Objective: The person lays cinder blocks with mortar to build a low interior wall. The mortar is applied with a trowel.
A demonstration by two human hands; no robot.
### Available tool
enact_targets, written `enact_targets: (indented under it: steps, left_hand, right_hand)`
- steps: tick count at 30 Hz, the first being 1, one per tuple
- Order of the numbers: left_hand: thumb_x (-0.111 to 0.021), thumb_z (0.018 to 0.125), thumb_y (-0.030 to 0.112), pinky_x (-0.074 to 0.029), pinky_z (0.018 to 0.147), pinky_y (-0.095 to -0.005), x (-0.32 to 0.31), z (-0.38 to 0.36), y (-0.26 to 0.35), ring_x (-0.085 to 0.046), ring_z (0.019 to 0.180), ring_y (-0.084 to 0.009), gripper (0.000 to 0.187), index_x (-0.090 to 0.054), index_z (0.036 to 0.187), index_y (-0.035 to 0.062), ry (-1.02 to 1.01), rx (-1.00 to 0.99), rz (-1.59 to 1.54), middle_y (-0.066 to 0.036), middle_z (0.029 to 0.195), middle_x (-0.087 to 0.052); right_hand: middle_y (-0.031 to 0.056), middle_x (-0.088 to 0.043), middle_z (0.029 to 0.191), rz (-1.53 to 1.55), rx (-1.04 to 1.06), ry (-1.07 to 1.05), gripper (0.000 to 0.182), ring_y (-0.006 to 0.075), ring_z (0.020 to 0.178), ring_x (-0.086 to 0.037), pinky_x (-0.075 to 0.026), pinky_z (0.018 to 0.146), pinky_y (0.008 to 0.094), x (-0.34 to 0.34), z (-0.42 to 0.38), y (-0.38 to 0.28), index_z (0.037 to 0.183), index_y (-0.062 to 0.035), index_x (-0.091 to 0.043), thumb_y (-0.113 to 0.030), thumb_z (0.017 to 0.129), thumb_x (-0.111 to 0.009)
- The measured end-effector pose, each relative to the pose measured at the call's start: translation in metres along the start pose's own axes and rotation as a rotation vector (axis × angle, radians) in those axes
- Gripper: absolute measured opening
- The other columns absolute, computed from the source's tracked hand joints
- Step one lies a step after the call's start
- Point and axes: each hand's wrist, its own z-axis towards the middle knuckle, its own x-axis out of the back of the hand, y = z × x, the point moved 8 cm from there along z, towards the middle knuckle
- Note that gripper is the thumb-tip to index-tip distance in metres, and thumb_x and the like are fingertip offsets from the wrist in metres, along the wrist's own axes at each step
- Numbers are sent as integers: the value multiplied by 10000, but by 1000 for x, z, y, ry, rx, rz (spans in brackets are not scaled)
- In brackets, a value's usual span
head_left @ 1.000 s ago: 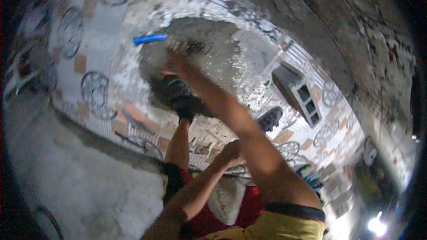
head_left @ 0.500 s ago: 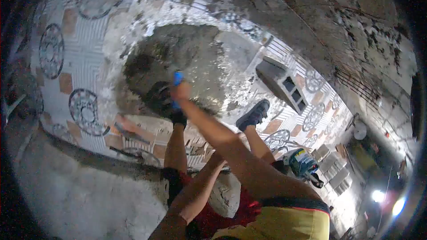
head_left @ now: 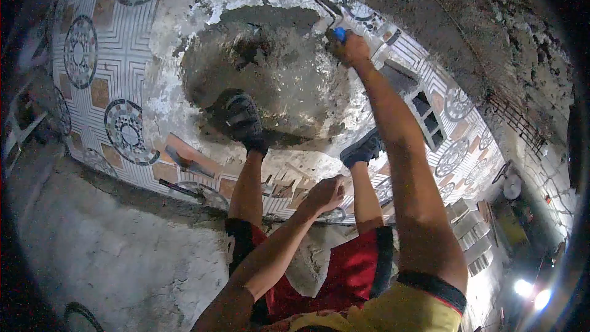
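Note:
My right hand is closed around the blue handle of a trowel, at the far right edge of a wet mortar patch. The trowel's dark blade is seen nearly edge-on, over the tiles beyond the mortar. The grey mortar is spread over the rough floor in front of me, with a darker hollow in it. My left hand hangs between my legs with its fingers curled in, and nothing shows in it. My left shoe rests on the mortar's near edge.
Right of the mortar stands a hollow concrete block, near my right shoe. A board-like float and a dark bar lie on the patterned tiles. Stacked blocks are at the lower right, a rough wall beyond.
My right hand has swung the trowel from above my left shoe to the mortar's far right edge. My left hand, hidden before, now shows between my legs. The bucket-like container has left view.

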Motion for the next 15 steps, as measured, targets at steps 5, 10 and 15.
enact_targets:
  steps: [5, 10, 15]
  left_hand:
    - [-536, 805, 171, -469, 606, -392, 3, 2, 7, -606, 694, -318, 330, -498, 1108, 43, 18, -27, 62, -197, 807, -609]
    - [-549, 753, 125, -465, 648, -439, -5, 2, -3, -598, 743, -372, 201, -534, 911, 2, 111, -78, 16, -226, 765, -595]
    - [-524, 784, 172, -486, 693, -437, -20, -1, 0, -593, 788, -380, 351, -516, 1072, -28, -152, 12, 60, -246, 817, -597]
  right_hand:
    - [225, -619, 837, 209, -132, 20, 413, 387, 800, -610, -493, 711, 463, -99, -52, -24, 966, -12, -537, -338, 734, -640]
    - [206, -627, 804, 323, -83, 37, 340, 356, 748, -625, -491, 673, 450, -51, -126, 11, 882, -19, -580, -321, 728, -611]
    - [147, -619, 697, 736, -354, -269, 327, 263, 611, -583, -468, 593, 381, -175, -127, 83, 734, -14, -619, -340, 714, -598]
